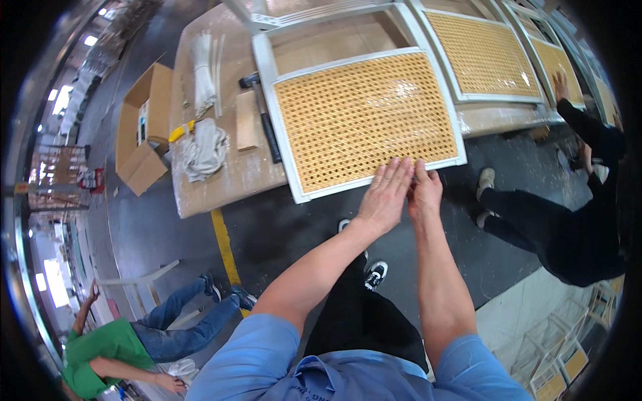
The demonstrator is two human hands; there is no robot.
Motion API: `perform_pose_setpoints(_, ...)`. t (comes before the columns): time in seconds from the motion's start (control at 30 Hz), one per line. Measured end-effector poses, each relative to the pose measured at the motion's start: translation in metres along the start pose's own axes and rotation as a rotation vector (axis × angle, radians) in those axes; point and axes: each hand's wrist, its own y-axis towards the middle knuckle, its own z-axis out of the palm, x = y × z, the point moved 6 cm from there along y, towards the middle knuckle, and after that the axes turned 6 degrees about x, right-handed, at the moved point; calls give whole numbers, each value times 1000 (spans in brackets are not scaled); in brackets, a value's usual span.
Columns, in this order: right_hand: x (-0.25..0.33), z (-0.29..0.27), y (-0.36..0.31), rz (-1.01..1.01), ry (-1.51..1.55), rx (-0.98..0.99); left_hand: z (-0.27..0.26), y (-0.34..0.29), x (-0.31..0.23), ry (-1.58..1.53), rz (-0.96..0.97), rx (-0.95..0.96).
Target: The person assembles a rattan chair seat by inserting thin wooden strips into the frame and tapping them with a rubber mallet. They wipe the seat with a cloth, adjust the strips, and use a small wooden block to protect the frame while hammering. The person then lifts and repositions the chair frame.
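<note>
A white chair frame with a woven cane seat rests on the covered worktable, its front rail sticking out past the table's edge toward me. My left hand lies over the front rail, fingers stretched out together onto the cane's border. Right beside it, touching the same rail, my right hand has its fingers bent and drawn together. What those fingers hold, if anything, is hidden. Left of the chair lie a hammer with a black handle and a wooden block.
White strips, a crumpled glove and a yellow-handled tool lie on the table. A cardboard box stands left. More cane-seat chairs line up right, where a dark-clothed person works. Another person in green is lower left.
</note>
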Motion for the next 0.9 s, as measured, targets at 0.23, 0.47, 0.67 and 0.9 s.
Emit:
perform_pose_setpoints(0.23, -2, 3, 0, -33, -36, 0, -14, -10, 10, -110, 11, -53)
perform_pose_setpoints(0.47, -23, 20, -17, -13, -69, 12, -39, -59, 43, -199, -66, -187)
perform_pose_setpoints(0.67, -48, 51, -40, -2, -65, 91, -52, -110, 52, -618, -346, -480)
perform_pose_setpoints(0.9, -51, 58, -37, -25, -141, 25, 5, -82, 65, -1706, -1067, -394)
